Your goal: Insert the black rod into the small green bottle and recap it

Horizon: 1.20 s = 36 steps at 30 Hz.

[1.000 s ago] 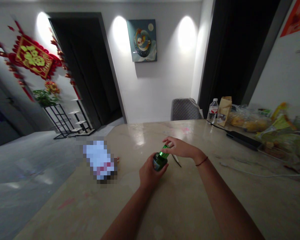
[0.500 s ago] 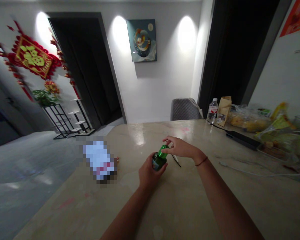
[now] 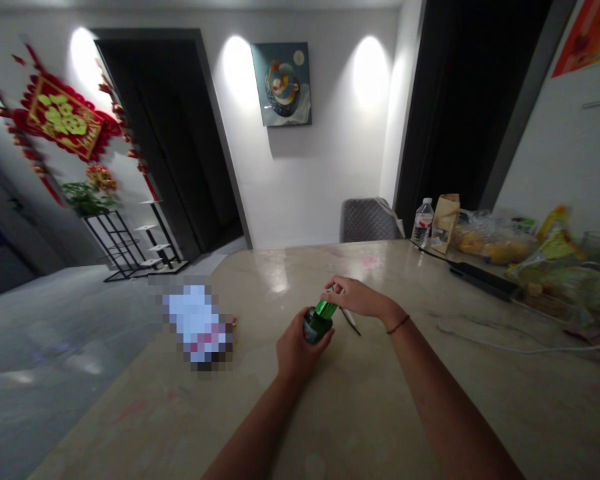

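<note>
Wrapped around a small dark green bottle (image 3: 316, 327), my left hand (image 3: 295, 348) holds it above the table, tilted a little to the right. A shiny bright green cap (image 3: 325, 309) sits at the bottle's top. My right hand (image 3: 356, 296), with a thin dark band at its wrist, has its thumb and curled fingers closed at the upper end of the cap. Just beyond the hands, a thin dark and white strip-like item (image 3: 351, 321) lies on the table, partly hidden.
A blurred-out, phone-like bright object (image 3: 197, 323) is on the left of the marble-look table (image 3: 370, 413). To the right are a water bottle (image 3: 423, 223), a paper bag (image 3: 445, 222), a black oblong device (image 3: 484, 280), a white cable (image 3: 505, 348) and plastic-wrapped food (image 3: 500, 243).
The right hand's fingers have shifted slightly on the cap, curling closer to its upper end. The left hand keeps its hold on the bottle. The camera view has shifted slightly.
</note>
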{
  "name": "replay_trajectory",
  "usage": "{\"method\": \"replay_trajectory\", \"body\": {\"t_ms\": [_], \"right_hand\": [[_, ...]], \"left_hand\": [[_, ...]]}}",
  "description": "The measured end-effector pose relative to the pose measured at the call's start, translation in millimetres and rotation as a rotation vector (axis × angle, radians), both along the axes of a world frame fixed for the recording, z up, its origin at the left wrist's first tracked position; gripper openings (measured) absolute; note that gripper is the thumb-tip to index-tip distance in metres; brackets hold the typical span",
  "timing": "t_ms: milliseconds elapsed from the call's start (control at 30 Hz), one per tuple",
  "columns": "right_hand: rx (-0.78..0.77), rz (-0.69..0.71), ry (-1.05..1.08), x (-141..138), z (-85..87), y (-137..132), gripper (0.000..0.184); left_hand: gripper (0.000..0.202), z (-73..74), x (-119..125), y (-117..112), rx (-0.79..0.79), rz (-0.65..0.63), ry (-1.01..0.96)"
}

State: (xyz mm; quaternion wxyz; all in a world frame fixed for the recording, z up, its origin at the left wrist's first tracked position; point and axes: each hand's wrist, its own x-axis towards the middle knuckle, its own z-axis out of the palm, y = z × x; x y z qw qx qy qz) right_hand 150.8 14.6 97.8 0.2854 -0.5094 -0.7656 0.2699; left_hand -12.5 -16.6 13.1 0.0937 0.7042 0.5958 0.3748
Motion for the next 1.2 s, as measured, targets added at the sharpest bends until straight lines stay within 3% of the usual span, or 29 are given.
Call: {"method": "replay_trajectory", "body": {"t_ms": [233,433,633,833,1033,1200], "right_hand": [[-0.023,0.021,0.097,2.4,-2.5,2.0,0.035],[-0.063,0.024,0.138,2.0,-0.3,1.3,0.027],[0.035,0.037,0.099,3.6,2.3,0.3,0.028],[-0.069,0.026,0.101,4.0,2.9,1.1,0.021],[0.020,0.004,0.066,4.4,4.1,0.7,0.026],[-0.021,0.018,0.043,3.8,3.7,0.5,0.024]], "left_hand": [[0.056,1.4,0.5,-0.3,-0.010,0.005,-0.014],[0.056,-0.6,-0.1,0.9,0.010,-0.002,0.000],[0.056,-1.4,-1.2,1.7,0.029,-0.013,0.017],[0.056,-0.6,-1.0,1.9,0.041,-0.018,0.016],[0.056,-0.4,-0.4,1.9,0.030,-0.011,0.001],[0.058,-1.0,-0.6,2.6,0.019,-0.004,0.015]]}}
